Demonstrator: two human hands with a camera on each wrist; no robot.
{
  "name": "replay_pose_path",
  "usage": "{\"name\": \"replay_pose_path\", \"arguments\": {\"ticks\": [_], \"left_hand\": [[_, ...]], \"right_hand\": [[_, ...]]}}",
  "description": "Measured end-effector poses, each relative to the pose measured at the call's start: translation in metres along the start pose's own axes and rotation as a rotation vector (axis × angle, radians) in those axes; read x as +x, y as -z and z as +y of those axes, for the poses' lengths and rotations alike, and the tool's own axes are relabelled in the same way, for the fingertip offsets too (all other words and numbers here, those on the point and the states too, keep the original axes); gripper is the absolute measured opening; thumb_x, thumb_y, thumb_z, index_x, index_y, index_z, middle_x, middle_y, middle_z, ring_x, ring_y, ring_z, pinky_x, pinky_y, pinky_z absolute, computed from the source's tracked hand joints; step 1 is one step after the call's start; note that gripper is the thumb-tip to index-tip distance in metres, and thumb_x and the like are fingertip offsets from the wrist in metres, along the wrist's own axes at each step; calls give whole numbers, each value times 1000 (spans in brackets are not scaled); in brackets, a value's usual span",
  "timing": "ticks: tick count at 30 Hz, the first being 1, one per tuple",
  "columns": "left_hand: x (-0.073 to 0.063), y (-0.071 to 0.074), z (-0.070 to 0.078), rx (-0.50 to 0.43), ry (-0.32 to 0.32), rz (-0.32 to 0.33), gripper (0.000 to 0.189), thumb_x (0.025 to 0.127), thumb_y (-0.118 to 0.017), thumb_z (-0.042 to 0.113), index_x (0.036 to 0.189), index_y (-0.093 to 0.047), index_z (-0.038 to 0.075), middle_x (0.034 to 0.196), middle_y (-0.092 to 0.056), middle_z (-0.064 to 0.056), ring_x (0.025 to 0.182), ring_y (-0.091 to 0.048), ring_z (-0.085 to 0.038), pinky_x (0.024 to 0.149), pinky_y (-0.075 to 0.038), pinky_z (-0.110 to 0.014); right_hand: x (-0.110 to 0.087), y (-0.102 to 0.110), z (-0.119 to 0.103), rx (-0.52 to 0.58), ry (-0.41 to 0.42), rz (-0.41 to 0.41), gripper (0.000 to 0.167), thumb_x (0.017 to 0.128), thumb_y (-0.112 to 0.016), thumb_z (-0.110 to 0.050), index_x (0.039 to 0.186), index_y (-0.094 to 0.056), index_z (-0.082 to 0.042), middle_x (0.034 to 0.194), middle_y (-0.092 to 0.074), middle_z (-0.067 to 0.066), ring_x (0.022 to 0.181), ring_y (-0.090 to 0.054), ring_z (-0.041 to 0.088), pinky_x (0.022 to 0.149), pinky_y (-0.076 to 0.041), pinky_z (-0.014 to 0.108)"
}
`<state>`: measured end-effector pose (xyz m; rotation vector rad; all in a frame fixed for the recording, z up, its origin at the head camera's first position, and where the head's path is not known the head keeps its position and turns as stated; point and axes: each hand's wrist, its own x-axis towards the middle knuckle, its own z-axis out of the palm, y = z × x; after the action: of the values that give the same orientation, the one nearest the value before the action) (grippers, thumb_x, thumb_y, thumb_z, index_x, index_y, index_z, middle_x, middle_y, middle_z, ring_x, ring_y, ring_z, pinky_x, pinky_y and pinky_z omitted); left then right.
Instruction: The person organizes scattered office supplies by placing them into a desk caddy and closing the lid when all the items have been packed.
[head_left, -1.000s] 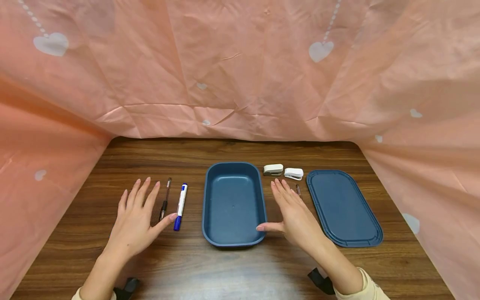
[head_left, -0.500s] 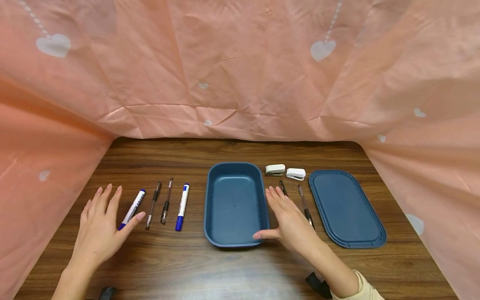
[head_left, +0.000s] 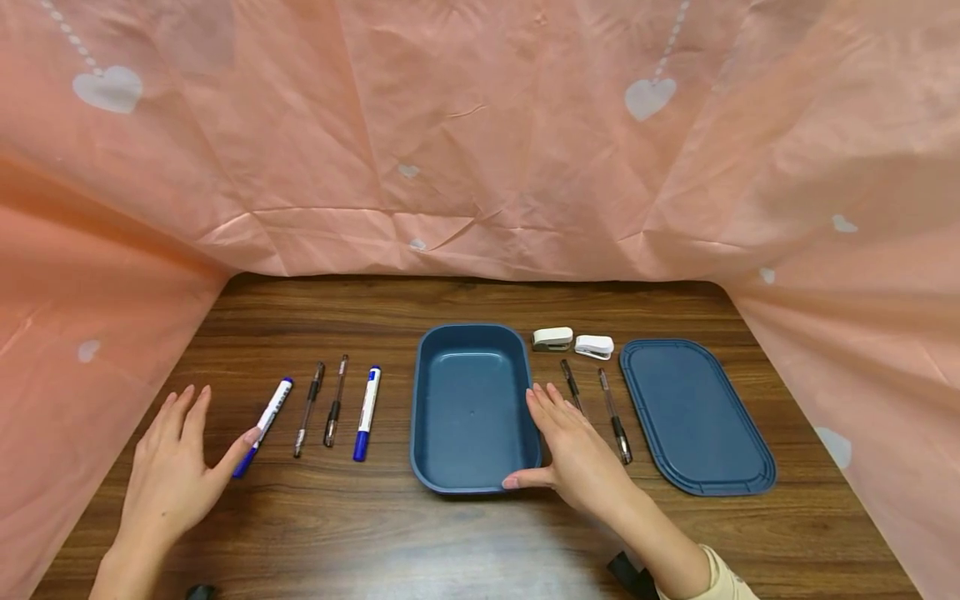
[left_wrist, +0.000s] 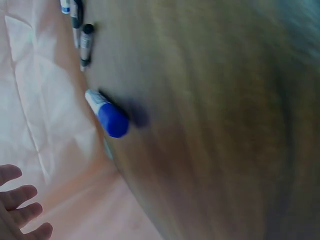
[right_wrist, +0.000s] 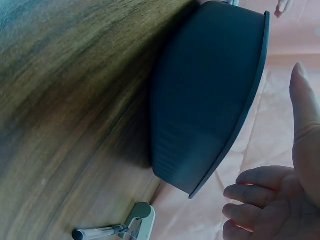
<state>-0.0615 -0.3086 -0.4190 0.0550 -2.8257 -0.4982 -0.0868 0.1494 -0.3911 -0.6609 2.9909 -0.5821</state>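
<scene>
Hovering over the wooden table (head_left: 450, 542), the left hand (head_left: 168, 479) holds nothing, its fingers extended and thumb spread wide, between eight and nine o'clock of the blue box (head_left: 471, 421). By its thumb lies a slanted blue-capped marker (head_left: 272, 410). The right hand (head_left: 588, 462), also holding nothing, hangs near four o'clock of the box, fingers straight and thumb well apart; the right wrist view shows a gap between hand and box. Toward nine o'clock, two pens (head_left: 311, 393) (head_left: 334, 410) and a second marker (head_left: 367, 408) lie between the slanted one and the box. At two o'clock sit two white staplers (head_left: 552, 335) (head_left: 594, 344), side by side; toward three o'clock lie two more pens (head_left: 572, 385) (head_left: 618, 427), then the blue lid (head_left: 697, 417).
</scene>
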Motion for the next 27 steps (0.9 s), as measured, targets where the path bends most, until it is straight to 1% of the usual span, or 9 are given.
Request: {"name": "replay_pose_path", "arguments": {"ticks": [3, 7, 10, 12, 14, 17, 21, 27], "left_hand": [[-1, -3, -5, -3, 9, 0, 86, 94, -54, 50, 152, -20, -4, 153, -21, -34, 147, -8, -48, 107, -16, -73], [-3, -8, -11, -10, 23, -19, 87, 95, -54, 50, 150, -19, -7, 151, -21, -37, 145, -10, -51, 106, -17, -74], [-4, -12, -15, -15, 31, -31, 88, 95, -54, 50, 150, -19, -9, 150, -22, -39, 143, -12, -54, 109, -16, -72], [-4, -13, -18, -16, 35, -38, 88, 95, -54, 49, 150, -19, -10, 148, -24, -40, 140, -16, -56, 110, -17, -70], [-4, -13, -19, -19, 45, -55, 89, 94, -55, 50, 149, -19, -11, 146, -26, -42, 136, -21, -59, 109, -19, -70], [-3, -15, -20, -32, 59, -84, 91, 94, -56, 49, 148, -19, -13, 143, -28, -43, 129, -27, -62, 104, -24, -71], [-3, -16, -21, -47, 77, -125, 94, 93, -59, 48, 146, -18, -17, 141, -29, -45, 124, -30, -64, 99, -28, -73], [-2, -18, -22, -28, 82, -202, 95, 90, -64, 47, 140, -24, -24, 133, -34, -50, 118, -35, -65, 94, -34, -73]], "right_hand": [[0, -3, 0, -7, 3, 3, 108, 67, -73, -61, 147, -36, 3, 155, -32, 21, 147, -25, 35, 117, -28, 52], [-1, -5, 1, -14, 3, 5, 108, 68, -72, -62, 146, -37, 3, 154, -33, 21, 146, -26, 36, 117, -28, 52], [-1, -7, 2, -19, 0, 2, 107, 68, -71, -63, 146, -38, 4, 154, -33, 21, 146, -27, 36, 117, -28, 52], [-1, -7, 2, -22, 1, 1, 107, 68, -70, -63, 146, -38, 4, 154, -34, 21, 146, -27, 37, 117, -29, 52], [-1, -8, 3, -24, 2, 0, 107, 69, -71, -63, 145, -38, 4, 153, -35, 22, 145, -28, 37, 116, -29, 52], [-1, -9, 4, -30, 1, -3, 107, 69, -71, -63, 145, -38, 4, 153, -35, 22, 145, -28, 38, 116, -30, 52], [-1, -9, 5, -32, -6, -14, 107, 69, -72, -62, 146, -38, 4, 153, -34, 23, 145, -27, 37, 116, -30, 52], [-1, -11, 6, -25, -12, -22, 105, 70, -71, -61, 145, -38, 5, 153, -35, 24, 145, -27, 38, 115, -31, 54]]}}
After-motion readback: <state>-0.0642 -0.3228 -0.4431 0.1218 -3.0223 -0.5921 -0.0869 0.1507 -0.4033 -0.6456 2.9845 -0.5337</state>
